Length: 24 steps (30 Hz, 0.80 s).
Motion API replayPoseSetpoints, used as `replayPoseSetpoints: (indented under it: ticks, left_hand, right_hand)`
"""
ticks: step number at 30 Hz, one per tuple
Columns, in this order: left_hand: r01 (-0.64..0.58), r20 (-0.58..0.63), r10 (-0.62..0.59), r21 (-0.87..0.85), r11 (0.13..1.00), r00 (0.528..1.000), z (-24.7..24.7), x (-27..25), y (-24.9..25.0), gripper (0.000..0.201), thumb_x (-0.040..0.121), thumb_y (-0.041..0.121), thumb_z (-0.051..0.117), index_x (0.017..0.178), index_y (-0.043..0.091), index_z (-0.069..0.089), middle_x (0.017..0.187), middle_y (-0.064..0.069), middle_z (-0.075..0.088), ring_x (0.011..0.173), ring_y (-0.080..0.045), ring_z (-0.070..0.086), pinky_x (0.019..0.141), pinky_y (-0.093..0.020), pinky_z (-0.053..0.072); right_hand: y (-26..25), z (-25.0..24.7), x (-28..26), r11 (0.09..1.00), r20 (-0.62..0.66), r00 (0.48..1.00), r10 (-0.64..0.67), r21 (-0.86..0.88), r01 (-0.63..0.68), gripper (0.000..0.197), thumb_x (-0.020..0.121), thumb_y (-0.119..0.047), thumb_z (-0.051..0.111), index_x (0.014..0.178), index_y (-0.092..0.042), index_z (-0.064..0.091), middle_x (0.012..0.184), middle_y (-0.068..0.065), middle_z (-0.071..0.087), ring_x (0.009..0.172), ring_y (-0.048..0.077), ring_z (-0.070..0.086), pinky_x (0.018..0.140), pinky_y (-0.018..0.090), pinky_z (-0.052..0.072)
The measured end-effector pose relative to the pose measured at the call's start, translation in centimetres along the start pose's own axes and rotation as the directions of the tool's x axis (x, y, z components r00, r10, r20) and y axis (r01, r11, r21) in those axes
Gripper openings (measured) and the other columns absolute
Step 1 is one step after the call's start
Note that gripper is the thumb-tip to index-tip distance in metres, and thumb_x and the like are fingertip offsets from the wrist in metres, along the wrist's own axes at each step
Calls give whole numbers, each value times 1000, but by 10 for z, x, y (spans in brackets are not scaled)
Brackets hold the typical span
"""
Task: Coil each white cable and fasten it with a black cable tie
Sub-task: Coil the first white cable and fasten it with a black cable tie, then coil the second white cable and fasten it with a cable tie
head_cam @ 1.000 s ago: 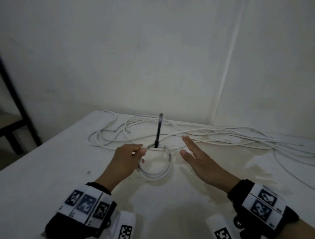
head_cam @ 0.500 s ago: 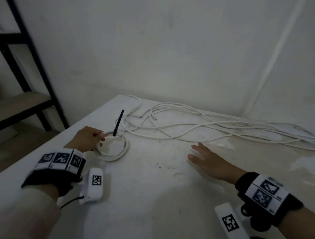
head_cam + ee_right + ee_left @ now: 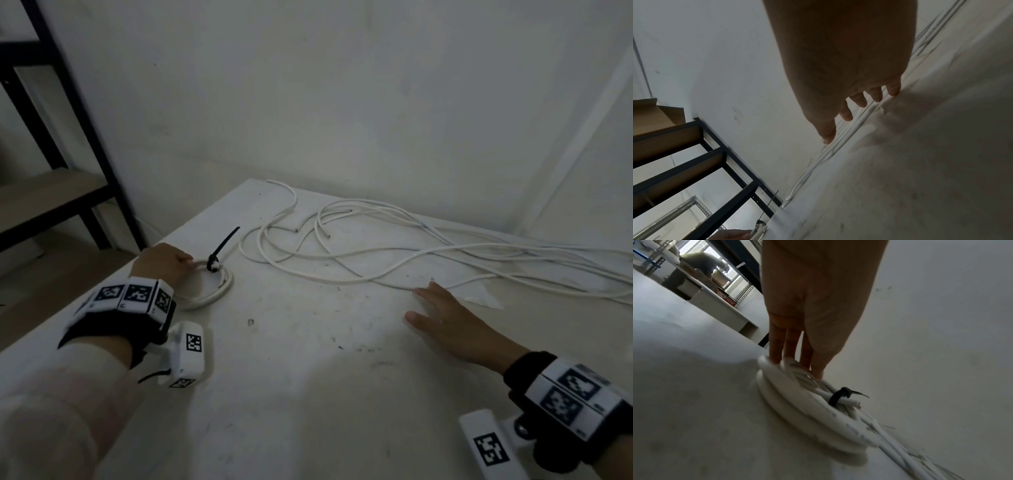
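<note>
Your left hand (image 3: 161, 262) lay on the near-left rim of the coiled white cable (image 3: 219, 291), fingers (image 3: 791, 344) straight and pressing the coil to the table (image 3: 308, 394); grip flat, not curled round anything. The black cable tie (image 3: 219, 251) was cinched round the coil's far side, its tail sticking up and away. The coil sat near the table's left edge. Your right hand (image 3: 452, 322) was stretched out flat, fingers spread, grip wide and holding nothing, fingertips just beside the loose white cables (image 3: 428, 253) sprawled across the far side of the table. A black shelf frame (image 3: 68, 113) stood left of the table.
</note>
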<state>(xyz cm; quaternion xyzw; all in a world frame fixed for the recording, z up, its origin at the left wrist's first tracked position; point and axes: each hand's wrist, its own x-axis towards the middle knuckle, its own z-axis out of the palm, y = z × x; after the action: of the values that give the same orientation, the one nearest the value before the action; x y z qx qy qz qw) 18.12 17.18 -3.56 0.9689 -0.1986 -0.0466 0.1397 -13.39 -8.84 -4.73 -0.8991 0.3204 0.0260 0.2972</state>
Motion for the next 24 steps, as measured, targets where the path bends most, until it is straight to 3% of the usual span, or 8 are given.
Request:
replayPoseSetpoints:
  ticks: [2,5,9,13,15,18,21,24]
  left_hand:
    - [19,-2,-19,-35,999,1000,0,0,1,30,95,22,48,115,7,66,131,-14,56,121,-32,48,98,-32,35]
    - [39,32,-37,-56,998,999,1,2,2,39,92,31,53,122,7,60,136,-14,52,126,-32,45,103,-33,33]
    - [73,64,-71,-24,997,995,-4,2,10,52,91,39,52,133,8,49,145,-13,40,133,-30,37,109,-35,29]
    - [70,21,-70,-22,997,997,-8,-6,24,52,92,36,52,135,7,45,145,-13,39,133,-31,35,108,-37,28]
    - [4,-34,-5,-35,999,999,-10,-11,38,45,92,32,51,132,10,49,140,-13,47,129,-30,41,104,-36,31]
    - [-204,-70,201,-35,978,977,-7,-20,69,36,92,24,52,126,13,55,133,-13,53,123,-29,47,100,-33,33]
    - [-403,39,404,-41,914,914,8,-29,105,32,88,16,57,120,15,61,126,-11,58,118,-28,52,94,-27,34]
    - [-413,174,422,-84,907,890,25,-34,135,35,89,14,56,124,20,57,129,-6,54,117,-23,51,95,-27,36]
  right_hand:
    - [4,-3,3,998,-80,997,-13,60,17,58,92,-38,49,142,-17,30,155,2,10,142,15,15,112,26,16]
    - [8,-9,7,996,-184,983,-15,81,30,51,91,-33,53,137,-16,39,151,3,21,139,15,21,97,14,18]
    - [15,-15,16,999,-149,989,8,48,-1,53,90,-34,54,137,-17,38,151,5,20,139,20,20,109,27,18]
    - [24,-18,22,999,-133,991,20,34,-16,56,89,-33,56,138,-16,36,151,7,20,139,21,20,109,28,19]
    - [28,-20,26,1000,-133,991,18,19,-15,55,89,-33,56,137,-15,36,151,7,20,138,22,21,108,28,19]
    - [29,-27,32,1000,-160,987,1,-4,-2,53,90,-31,55,137,-16,37,151,6,22,138,23,22,109,30,20]
    - [29,-33,39,998,-161,986,-33,-59,24,52,91,-32,52,138,-18,36,151,5,23,138,24,23,112,34,21]
    - [29,-32,48,992,-83,995,-48,-117,38,54,93,-36,47,142,-21,29,153,3,20,139,24,20,114,36,19]
